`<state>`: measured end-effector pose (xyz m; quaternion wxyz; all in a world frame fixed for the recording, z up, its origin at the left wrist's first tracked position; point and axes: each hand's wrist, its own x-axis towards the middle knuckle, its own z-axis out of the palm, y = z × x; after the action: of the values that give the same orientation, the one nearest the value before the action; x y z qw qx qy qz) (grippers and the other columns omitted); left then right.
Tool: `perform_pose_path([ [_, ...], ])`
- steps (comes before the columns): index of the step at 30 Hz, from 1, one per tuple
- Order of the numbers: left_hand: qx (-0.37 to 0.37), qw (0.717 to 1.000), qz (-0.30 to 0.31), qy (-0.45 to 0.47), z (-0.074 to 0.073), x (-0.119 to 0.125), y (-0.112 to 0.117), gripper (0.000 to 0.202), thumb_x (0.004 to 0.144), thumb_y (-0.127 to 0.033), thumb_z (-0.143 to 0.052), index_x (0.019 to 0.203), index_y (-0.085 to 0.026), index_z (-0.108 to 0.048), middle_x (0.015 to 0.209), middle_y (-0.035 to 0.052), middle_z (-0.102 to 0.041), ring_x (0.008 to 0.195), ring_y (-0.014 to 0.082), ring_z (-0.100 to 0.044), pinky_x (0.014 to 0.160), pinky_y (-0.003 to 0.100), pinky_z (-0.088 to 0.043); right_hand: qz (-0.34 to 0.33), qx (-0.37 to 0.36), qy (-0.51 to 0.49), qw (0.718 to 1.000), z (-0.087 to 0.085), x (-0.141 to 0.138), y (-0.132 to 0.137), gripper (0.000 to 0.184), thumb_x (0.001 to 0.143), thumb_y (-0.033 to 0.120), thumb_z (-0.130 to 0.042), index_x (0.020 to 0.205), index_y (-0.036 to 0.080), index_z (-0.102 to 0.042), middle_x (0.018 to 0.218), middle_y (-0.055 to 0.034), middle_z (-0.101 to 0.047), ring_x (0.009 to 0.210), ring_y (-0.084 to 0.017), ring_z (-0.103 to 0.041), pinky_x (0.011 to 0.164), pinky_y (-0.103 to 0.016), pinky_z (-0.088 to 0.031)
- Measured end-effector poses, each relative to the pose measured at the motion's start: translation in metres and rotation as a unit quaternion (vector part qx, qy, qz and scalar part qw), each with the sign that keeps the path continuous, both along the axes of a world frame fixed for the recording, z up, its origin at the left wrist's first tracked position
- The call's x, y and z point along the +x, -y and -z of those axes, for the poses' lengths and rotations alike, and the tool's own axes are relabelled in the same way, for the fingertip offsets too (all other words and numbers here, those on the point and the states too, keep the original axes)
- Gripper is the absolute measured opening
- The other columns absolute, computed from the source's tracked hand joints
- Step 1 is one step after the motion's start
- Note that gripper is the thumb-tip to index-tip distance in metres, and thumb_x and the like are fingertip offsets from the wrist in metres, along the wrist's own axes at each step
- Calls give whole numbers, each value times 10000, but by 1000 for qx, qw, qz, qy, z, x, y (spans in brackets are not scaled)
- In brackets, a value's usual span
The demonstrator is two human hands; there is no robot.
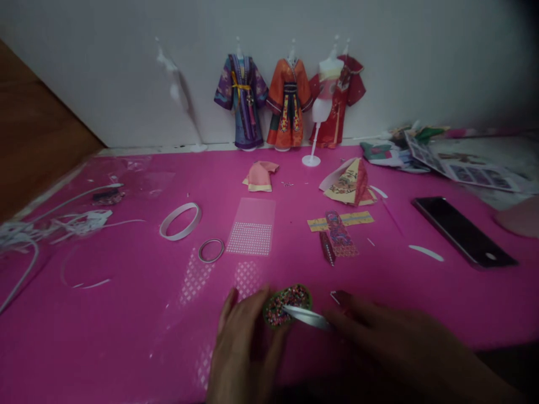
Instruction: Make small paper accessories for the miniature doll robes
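Observation:
My left hand [242, 342] is closed around a small green-rimmed dish [310, 303], thumb and fingers on its sides. Tiny multicoloured beads [286, 304] fill it. From the right, silver tweezers [309, 317] reach in, their tips among the beads. My right hand [387, 336] grips the tweezers; its fingers are partly dark and blurred. By its fingertips a dark red piece with a white edge [342, 297] shows; I cannot tell whether it is held. Farther off lie a patterned fabric strip [342, 233], a yellow strip [360, 217] and a dark red beaded piece [327, 248].
A sheet of pearl dots [250, 238], two rings of tape [181, 221] and a pink doll garment [259, 177] lie on the pink table [126, 331]. Dressed doll stands [290, 106] line the wall. A black phone [463, 231] is at right, white cords [25, 238] at left.

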<state>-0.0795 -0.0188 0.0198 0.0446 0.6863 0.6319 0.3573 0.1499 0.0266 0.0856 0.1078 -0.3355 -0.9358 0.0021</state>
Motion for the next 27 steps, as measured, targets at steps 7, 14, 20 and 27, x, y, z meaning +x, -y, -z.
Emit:
perform_pose_path([
  [7, 1, 1000, 4, 0, 2, -2, 1, 413, 869, -269, -659, 1259, -235, -528, 1144, 98, -738, 1174, 289, -647, 1018, 521, -521, 9, -21, 1, 1000, 5, 1, 2, 408, 706, 144, -541, 1105, 213, -587, 894, -47, -738, 532, -199, -697, 398, -287, -445],
  [14, -2, 1000, 3, 3, 0, -1, 2, 412, 872, -259, -662, 1260, -239, -524, 1135, 93, -740, 1155, 282, -659, 1051, 527, -493, 4, -43, 9, 999, 3, 0, -1, 317, 750, 156, -543, 1058, 201, -601, 887, -57, -737, 543, -196, -693, 406, -278, -432],
  [20, -1, 1000, 6, -6, 1, -2, 1, 418, 875, -267, -656, 1269, -238, -517, 1141, 95, -739, 1146, 284, -665, 1028, 524, -514, 10, -49, 10, 999, 5, 0, -2, 337, 725, 160, -564, 1056, 209, -600, 889, -50, -742, 537, -193, -688, 413, -280, -439],
  [27, 1, 1000, -2, 5, 2, -2, 1, 421, 861, -254, -674, 1260, -242, -541, 1150, 87, -740, 1170, 286, -651, 1042, 514, -505, 23, -64, 23, 997, 10, 1, 2, 410, 704, 186, -597, 1113, 225, -585, 932, -46, -728, 574, -207, -699, 429, -290, -433],
])
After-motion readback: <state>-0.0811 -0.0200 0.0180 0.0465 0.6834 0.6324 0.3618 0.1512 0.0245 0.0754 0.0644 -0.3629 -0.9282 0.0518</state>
